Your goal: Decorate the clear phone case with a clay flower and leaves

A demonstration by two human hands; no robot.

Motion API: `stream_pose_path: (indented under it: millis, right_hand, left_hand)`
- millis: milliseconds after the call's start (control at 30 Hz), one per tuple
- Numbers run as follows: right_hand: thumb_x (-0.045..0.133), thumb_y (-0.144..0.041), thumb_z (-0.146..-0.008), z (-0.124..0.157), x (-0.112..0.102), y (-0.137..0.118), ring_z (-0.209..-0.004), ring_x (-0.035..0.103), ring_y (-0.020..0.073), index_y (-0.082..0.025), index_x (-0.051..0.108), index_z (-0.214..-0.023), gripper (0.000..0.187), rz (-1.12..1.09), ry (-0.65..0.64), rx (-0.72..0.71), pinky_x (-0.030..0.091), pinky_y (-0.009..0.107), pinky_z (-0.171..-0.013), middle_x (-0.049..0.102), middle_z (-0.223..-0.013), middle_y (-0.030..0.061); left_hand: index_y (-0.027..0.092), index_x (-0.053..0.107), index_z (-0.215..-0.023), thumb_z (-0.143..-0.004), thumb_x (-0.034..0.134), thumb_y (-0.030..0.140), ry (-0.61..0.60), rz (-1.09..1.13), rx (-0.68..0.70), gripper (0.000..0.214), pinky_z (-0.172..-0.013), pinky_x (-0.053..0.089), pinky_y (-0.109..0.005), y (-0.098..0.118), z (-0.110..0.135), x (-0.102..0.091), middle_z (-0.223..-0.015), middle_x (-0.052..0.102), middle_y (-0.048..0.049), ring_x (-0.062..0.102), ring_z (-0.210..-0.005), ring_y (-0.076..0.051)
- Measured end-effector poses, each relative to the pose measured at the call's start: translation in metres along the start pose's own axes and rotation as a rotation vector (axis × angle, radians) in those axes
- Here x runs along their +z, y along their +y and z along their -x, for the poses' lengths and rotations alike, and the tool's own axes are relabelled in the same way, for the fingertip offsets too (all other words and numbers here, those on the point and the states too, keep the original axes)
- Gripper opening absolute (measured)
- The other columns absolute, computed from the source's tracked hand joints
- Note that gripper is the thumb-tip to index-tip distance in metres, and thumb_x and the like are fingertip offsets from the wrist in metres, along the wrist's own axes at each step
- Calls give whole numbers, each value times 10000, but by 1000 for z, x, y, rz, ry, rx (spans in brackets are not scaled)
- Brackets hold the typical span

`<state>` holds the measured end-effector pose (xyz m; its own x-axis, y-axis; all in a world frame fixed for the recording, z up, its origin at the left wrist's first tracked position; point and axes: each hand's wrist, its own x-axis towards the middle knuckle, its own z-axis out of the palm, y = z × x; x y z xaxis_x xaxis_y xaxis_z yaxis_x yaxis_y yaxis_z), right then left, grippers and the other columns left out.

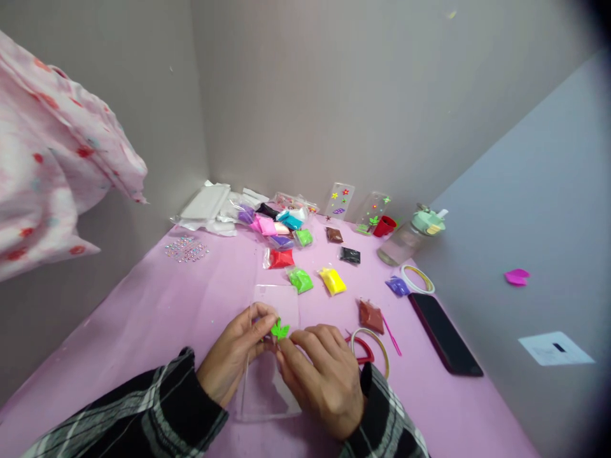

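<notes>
My left hand (pixel 233 353) and my right hand (pixel 324 375) meet over a clear phone case (pixel 274 299) lying on the pink table (pixel 157 312). Between their fingertips sits a small green clay leaf (pixel 280 329). The fingers of both hands are pinched round it, just above the case. Both wrists wear black-and-white plaid sleeves. The lower half of the case shows between my hands.
Small bags of coloured clay (pixel 291 245) lie in the middle and back. Two decorated clear cases (pixel 340 201) lean on the wall beside a red cup (pixel 384 225) and a bottle (pixel 410 236). A black phone (pixel 443 332), tape rings (pixel 417 278), gem stickers (pixel 186 249) also lie here. Pink cloth (pixel 57 159) hangs left.
</notes>
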<state>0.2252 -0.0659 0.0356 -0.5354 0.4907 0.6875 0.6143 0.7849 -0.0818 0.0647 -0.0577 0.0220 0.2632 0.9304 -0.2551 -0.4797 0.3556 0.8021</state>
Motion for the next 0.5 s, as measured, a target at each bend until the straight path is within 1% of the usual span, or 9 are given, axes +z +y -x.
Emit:
stream_pose_path:
  millis: [100,167,233,367,500]
  right_hand:
    - [620,-109,-874,0,-2,1,-715,541,174,-136,647,-885,40,-53,-3,96,396,329,-664,667,-788,60]
    - [615,-111,-876,0,-3,1,-716,538,172,-141,647,-893,47,-70,3,120,398,326,-665,666,-795,58]
    - [611,-104,-873,-1,-5,1,-726,541,176,-136,652,-922,71,-65,16,100,403,326,-665,671,-807,62]
    - [625,-95,-857,-2,-4,1,-749,546,185,-125,665,-1002,153,-21,16,24,414,330,-673,678,-826,67]
    - [645,-75,-832,-2,-2,1,-755,545,187,-111,672,-1015,188,5,1,-3,419,333,-682,671,-817,69]
  left_hand:
    - [191,572,-859,-752,765,457,1,17,-5,346,-694,428,-251,3,1,1,-774,515,32,466,-718,-119]
    - [189,578,-863,-743,766,487,14,28,-6,372,-688,428,-248,3,1,1,-774,528,30,475,-715,-116]
    - [195,578,-873,-742,769,484,7,50,-19,370,-684,430,-251,3,0,2,-772,542,29,493,-716,-118]
    - [208,576,-901,-740,790,425,-4,76,-34,345,-683,432,-250,2,0,2,-770,561,32,517,-710,-114]
    - [204,575,-917,-734,801,399,12,64,-35,350,-698,434,-245,2,1,2,-778,577,31,528,-722,-111]
